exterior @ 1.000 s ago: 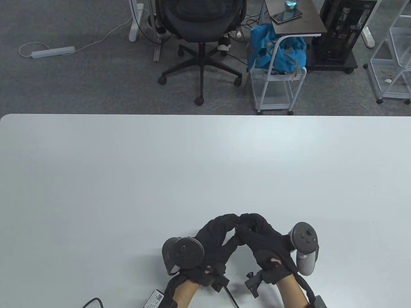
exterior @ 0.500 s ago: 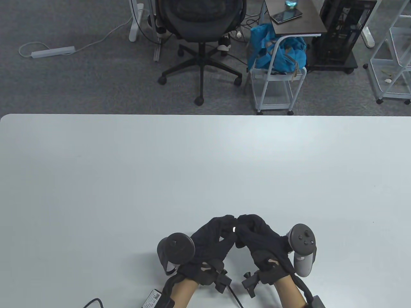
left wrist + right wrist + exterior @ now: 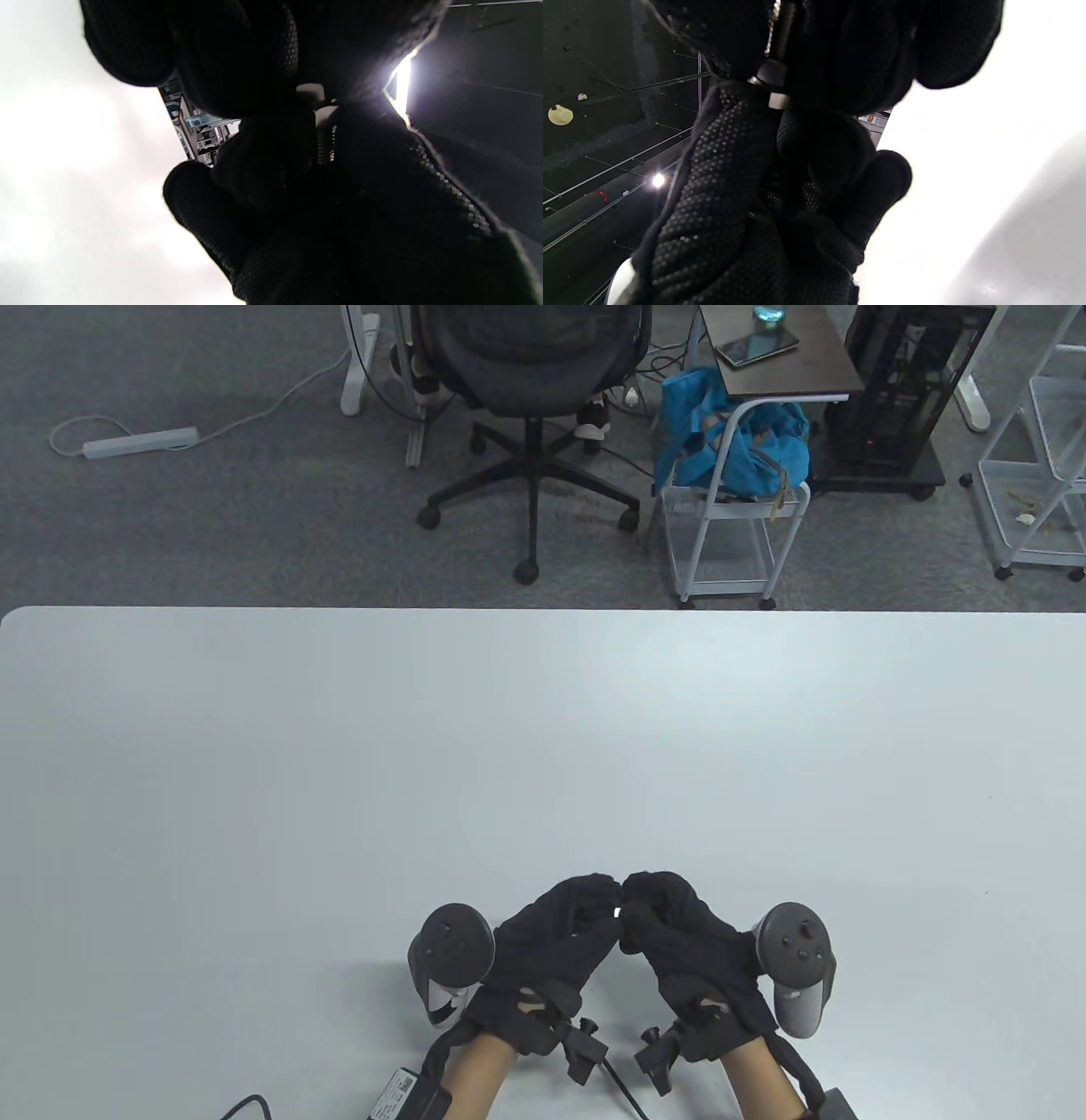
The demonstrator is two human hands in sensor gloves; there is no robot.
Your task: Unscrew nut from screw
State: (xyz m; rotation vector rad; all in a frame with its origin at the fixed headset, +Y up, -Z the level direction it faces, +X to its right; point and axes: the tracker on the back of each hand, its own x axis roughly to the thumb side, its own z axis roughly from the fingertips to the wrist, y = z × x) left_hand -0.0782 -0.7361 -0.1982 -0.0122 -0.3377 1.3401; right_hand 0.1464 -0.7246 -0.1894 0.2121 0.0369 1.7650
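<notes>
Both hands meet fingertip to fingertip above the near edge of the bench [image 3: 543, 746], with the work held clear of the surface between them. In the table view only a small bright metal glint, the screw [image 3: 618, 911], shows in the gap between the gloves. The left hand [image 3: 556, 946] has its fingers curled and closed on one end; the left wrist view shows a threaded shank and a pale metal piece between dark fingertips. The right hand [image 3: 687, 950] has its fingers likewise closed on the other end; in the right wrist view a small metal part, probably the nut [image 3: 772, 84], sits on the shank at the fingertips. Which hand grips the nut and which the screw head cannot be told for certain. The step in hand appears to be the unscrewing itself: one hand holds, the other turns. How far the nut has travelled along the thread cannot be judged. The next move calls for a fresh grip and a further turn, with the opposite hand held steady and the nut kept pinched so that it does not drop when it leaves the thread. The bench is pale, matt and plain. Beyond it lies grey carpet with an office chair [image 3: 530, 381], a blue bag [image 3: 730, 432] on a white trolley, and a power strip [image 3: 140, 441].
</notes>
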